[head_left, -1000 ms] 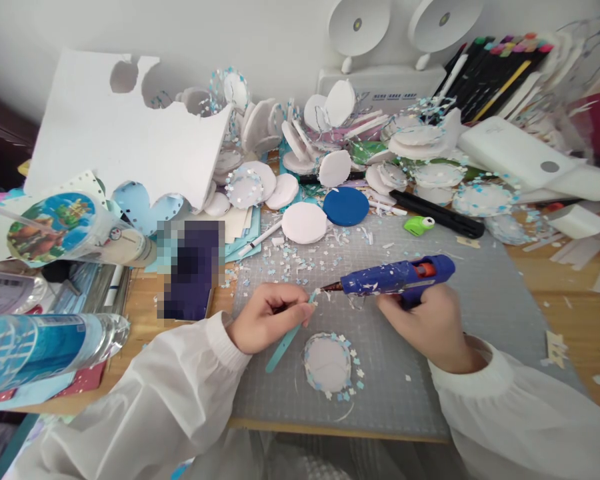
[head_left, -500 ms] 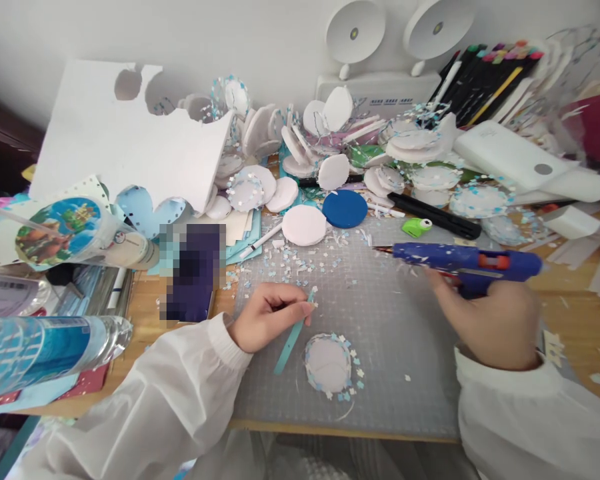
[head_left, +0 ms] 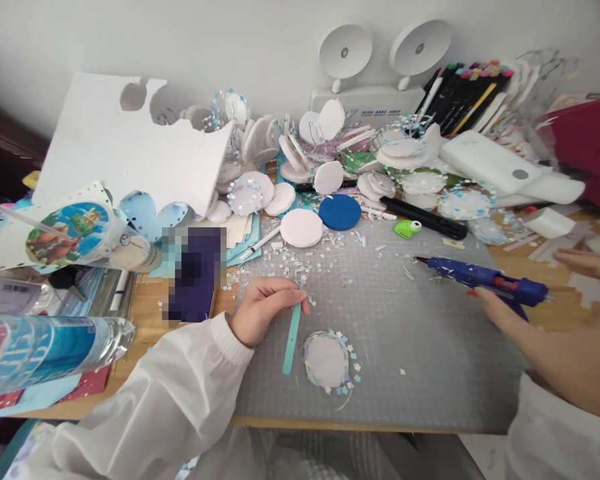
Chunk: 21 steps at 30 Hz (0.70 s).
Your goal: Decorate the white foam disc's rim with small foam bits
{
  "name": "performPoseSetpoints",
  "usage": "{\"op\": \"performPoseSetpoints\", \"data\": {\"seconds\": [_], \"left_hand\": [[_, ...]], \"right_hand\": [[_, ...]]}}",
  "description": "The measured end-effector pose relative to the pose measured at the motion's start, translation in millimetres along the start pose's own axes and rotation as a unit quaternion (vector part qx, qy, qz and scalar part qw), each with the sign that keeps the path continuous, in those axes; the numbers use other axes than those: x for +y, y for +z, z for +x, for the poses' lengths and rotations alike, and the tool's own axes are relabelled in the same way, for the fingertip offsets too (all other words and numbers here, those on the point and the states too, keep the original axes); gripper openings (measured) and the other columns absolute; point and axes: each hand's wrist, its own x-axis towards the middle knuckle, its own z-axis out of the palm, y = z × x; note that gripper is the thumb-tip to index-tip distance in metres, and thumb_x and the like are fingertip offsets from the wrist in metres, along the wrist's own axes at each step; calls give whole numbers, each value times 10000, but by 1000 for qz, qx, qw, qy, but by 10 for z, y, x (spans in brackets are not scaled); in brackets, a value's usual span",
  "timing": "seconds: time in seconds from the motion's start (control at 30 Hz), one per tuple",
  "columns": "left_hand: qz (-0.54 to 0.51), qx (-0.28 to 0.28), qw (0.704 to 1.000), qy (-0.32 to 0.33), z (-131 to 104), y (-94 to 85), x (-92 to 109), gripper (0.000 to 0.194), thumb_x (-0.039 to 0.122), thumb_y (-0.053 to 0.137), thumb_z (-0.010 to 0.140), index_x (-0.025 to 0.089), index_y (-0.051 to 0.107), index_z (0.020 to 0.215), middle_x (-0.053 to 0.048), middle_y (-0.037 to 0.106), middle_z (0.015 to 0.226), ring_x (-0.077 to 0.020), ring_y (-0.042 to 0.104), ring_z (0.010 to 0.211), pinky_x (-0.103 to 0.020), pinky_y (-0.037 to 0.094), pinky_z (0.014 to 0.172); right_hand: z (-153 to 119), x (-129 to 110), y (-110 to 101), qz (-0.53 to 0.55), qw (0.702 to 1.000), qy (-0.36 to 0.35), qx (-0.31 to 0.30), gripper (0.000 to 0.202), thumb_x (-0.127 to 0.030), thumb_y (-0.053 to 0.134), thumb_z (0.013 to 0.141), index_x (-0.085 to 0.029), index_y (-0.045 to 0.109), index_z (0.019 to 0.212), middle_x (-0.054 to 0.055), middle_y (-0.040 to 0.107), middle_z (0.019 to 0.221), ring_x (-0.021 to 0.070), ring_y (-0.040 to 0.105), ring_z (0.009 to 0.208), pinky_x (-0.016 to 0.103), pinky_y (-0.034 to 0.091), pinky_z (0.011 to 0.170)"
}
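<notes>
Thumb and fingers of my left hand (head_left: 270, 310) pinch a teal paper strip (head_left: 292, 340), which hangs down over the grey cutting mat (head_left: 380, 360). Just right of the strip lies a white disc (head_left: 326, 360) ringed with small blue and white paper flowers. My right hand (head_left: 563, 333) has its fingers spread at the right, beside a blue glue gun (head_left: 487, 279) that lies on the mat's right side. The thumb is close to the gun's trigger side; whether it touches is unclear.
Behind the mat are a blue disc (head_left: 340, 212), a white disc (head_left: 301, 227), a green punch (head_left: 407, 229) and a black cutter (head_left: 425, 217). A phone (head_left: 200, 273), a cup (head_left: 75, 233) and a bottle (head_left: 55, 353) stand or lie at the left.
My right hand has let go of the glue gun, opened and moved right. The gun now rests lower and further right. The strip in my left hand hangs more upright.
</notes>
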Motion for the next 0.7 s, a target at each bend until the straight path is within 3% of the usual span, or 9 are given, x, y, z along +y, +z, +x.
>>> {"op": "performPoseSetpoints", "data": {"seconds": [0.07, 0.17, 0.27, 0.37, 0.47, 0.57, 0.7], "left_hand": [[-26, 7, 1000, -6, 0, 3, 12, 279, 304, 620, 770, 115, 690, 576, 69, 246, 398, -54, 191, 412, -267, 108, 465], [-52, 22, 998, -1, 5, 4, 18, 273, 282, 598, 779, 105, 699, 598, 76, 226, 377, -48, 170, 398, -270, 106, 475], [-73, 44, 996, 6, 18, -1, 7, 277, 271, 584, 796, 108, 668, 587, 81, 232, 370, -45, 173, 392, -264, 129, 481], [-108, 65, 992, 17, 34, -4, -6, 333, 259, 600, 788, 132, 537, 486, 76, 258, 377, -47, 194, 397, -253, 150, 471], [-136, 72, 988, 18, 39, 0, -11, 413, 244, 623, 767, 153, 389, 439, 73, 259, 406, -46, 188, 405, -244, 150, 450], [-124, 65, 990, 11, 32, 11, -8, 442, 252, 620, 775, 160, 337, 450, 75, 236, 432, -45, 163, 413, -241, 130, 442], [-53, 39, 998, 5, 17, 13, 20, 425, 341, 569, 836, 155, 425, 483, 70, 270, 425, -57, 206, 419, -245, 148, 450]], "right_hand": [[109, -187, 19, -76, 997, 18, 23, 478, -228, 700, 742, -299, 517, 1177, 85, 569, 1073, 401, 514, 1085, 520, 402, 881], [239, -472, 218, -55, 991, -123, -8, 390, -170, 686, 753, -246, 562, 1115, 110, 611, 1061, 336, 573, 1005, 530, 435, 907], [351, -740, 533, -14, 948, -309, -71, 284, -133, 635, 807, -220, 592, 1074, 66, 657, 1026, 227, 589, 940, 454, 455, 912], [447, -953, 818, 8, 899, -422, -116, 196, -150, 539, 887, -202, 612, 1061, 31, 677, 1041, 174, 577, 981, 394, 443, 945], [504, -1064, 1008, -3, 877, -468, -106, 159, -170, 534, 896, -201, 625, 1022, 9, 682, 1012, 169, 583, 963, 386, 453, 922], [524, -1070, 1091, 6, 866, -494, -74, 92, -166, 558, 875, -191, 637, 915, 10, 693, 951, 166, 605, 882, 359, 488, 841], [495, -954, 1062, 90, 897, -432, -34, 124, -99, 538, 859, -166, 621, 922, 57, 709, 892, 168, 620, 808, 328, 515, 733]]}}
